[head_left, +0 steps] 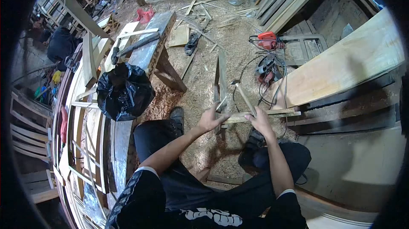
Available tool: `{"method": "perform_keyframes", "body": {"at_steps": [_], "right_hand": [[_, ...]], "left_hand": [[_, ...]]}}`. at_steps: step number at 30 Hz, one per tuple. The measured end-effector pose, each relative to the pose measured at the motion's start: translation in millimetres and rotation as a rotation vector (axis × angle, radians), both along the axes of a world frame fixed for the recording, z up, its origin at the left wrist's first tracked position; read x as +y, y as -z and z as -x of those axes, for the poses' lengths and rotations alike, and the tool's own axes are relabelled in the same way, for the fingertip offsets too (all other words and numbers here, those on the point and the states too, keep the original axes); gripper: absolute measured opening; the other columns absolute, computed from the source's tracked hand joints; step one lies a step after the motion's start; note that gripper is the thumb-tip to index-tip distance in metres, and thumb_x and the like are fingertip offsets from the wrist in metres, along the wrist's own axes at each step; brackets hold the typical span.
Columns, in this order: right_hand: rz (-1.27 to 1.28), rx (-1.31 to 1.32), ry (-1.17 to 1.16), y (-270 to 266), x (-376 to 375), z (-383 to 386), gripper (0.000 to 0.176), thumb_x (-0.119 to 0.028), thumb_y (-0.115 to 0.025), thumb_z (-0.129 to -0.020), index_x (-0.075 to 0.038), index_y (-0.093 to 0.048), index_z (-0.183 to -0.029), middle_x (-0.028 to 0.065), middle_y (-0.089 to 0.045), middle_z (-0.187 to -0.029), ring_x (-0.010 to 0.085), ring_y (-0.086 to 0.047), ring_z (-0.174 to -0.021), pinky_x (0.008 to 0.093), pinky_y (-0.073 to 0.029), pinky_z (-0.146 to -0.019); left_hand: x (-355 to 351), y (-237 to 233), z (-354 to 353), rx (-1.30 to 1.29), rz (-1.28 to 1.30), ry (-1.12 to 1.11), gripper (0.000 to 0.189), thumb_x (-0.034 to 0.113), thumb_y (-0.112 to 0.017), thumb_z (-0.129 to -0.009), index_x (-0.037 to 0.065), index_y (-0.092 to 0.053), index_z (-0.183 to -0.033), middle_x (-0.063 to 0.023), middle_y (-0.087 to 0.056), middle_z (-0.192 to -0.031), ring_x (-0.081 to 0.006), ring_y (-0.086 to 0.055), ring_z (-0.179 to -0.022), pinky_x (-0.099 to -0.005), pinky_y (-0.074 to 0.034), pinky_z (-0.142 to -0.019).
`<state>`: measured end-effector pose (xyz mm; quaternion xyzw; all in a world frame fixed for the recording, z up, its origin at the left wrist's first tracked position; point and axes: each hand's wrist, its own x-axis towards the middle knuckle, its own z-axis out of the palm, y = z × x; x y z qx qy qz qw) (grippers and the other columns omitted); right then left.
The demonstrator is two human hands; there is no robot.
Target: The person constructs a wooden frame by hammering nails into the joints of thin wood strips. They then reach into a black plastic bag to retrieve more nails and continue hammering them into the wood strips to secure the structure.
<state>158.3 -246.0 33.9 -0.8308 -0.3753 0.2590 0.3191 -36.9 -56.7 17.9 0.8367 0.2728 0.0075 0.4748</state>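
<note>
My right hand (260,123) is closed around the wooden handle of a hammer (246,97), whose dark head points up and away from me. Under that hand lies a pale wooden strip (275,113), running crosswise above my knees. My left hand (208,119) is at the strip's left end, its fingers pinched on a thin pale stick (221,102) that slants upward. Just beyond the hands is a narrow wooden board (220,75). How the stick meets the wood is too small to tell.
On the left, a wooden bench (150,47) carries a long dark-handled tool (138,44); a black plastic bag (124,92) is nearby. Red power tools (267,40) and cables lie ahead right. A broad plank (345,65) juts in at right. Wood shavings cover the floor (200,143).
</note>
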Motion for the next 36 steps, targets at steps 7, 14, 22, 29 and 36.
{"method": "perform_keyframes", "body": {"at_steps": [7,14,22,29,36], "right_hand": [[0.157,-0.037,-0.162,-28,7,-1,0.060,-0.037,-0.088,-0.071,0.003,-0.060,-0.107,0.0231,-0.066,-0.099,0.0399,-0.064,-0.096,0.0469,-0.048,-0.082],[0.131,-0.087,-0.159,-19,8,-4,0.061,-0.034,-0.091,-0.067,0.003,-0.062,-0.106,0.0215,-0.068,-0.099,0.0396,-0.066,-0.095,0.0470,-0.050,-0.082],[0.152,-0.106,-0.092,-62,32,-12,0.063,-0.032,-0.091,-0.066,0.000,-0.065,-0.114,0.0197,-0.069,-0.097,0.0373,-0.068,-0.094,0.0476,-0.050,-0.085],[0.106,-0.223,-0.043,-62,63,-34,0.064,-0.027,-0.091,-0.068,0.002,-0.062,-0.118,0.0196,-0.069,-0.104,0.0388,-0.068,-0.094,0.0452,-0.051,-0.087],[-0.029,-0.170,-0.030,-52,52,-58,0.062,-0.028,-0.089,-0.070,0.000,-0.063,-0.118,0.0189,-0.068,-0.109,0.0360,-0.066,-0.102,0.0439,-0.050,-0.090]], "left_hand": [[5,28,0,-0.255,0.288,-0.079,0.087,0.031,-0.080,-0.087,-0.001,-0.027,-0.148,-0.0240,-0.045,-0.143,-0.0288,-0.058,-0.118,-0.0430,-0.051,-0.098],[16,-3,-5,-0.070,0.453,0.052,0.072,0.033,-0.078,-0.089,-0.004,-0.045,-0.141,-0.0160,-0.062,-0.125,-0.0206,-0.062,-0.110,-0.0375,-0.052,-0.095],[40,31,-25,-0.202,0.511,-0.110,0.069,0.034,-0.073,-0.093,-0.007,-0.045,-0.142,-0.0161,-0.060,-0.130,-0.0237,-0.060,-0.116,-0.0351,-0.049,-0.099],[69,-11,-59,-0.089,0.495,-0.002,0.062,0.040,-0.073,-0.093,-0.004,-0.055,-0.132,-0.0090,-0.068,-0.104,-0.0158,-0.061,-0.097,-0.0328,-0.050,-0.083],[84,-4,-78,-0.227,0.111,0.124,0.074,0.042,-0.073,-0.091,-0.005,-0.045,-0.140,-0.0227,-0.065,-0.116,-0.0288,-0.065,-0.104,-0.0409,-0.052,-0.094]]}}
